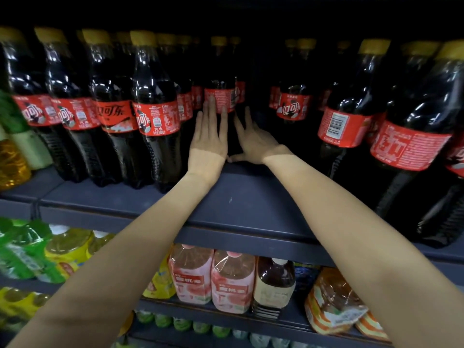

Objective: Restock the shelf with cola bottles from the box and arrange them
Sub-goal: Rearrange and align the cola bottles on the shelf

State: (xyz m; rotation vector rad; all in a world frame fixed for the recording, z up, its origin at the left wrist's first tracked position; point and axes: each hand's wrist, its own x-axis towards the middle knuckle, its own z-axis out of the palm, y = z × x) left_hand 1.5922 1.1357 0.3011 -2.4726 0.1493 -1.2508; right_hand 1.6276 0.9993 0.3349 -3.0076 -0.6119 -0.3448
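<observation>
A: Hands? Left hand and right hand, fingers straight, flank the cola bottle, gripping nothing.
B: Bottle upright, deep on the shelf, between rows.

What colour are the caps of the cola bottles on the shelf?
Yellow; the head view shows it best on the cola bottles' caps at the left.

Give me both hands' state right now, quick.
Left hand: open, straight fingers against the cola bottle set back on the shelf.
Right hand: open, fingers spread beside that bottle, gripping nothing.
</observation>
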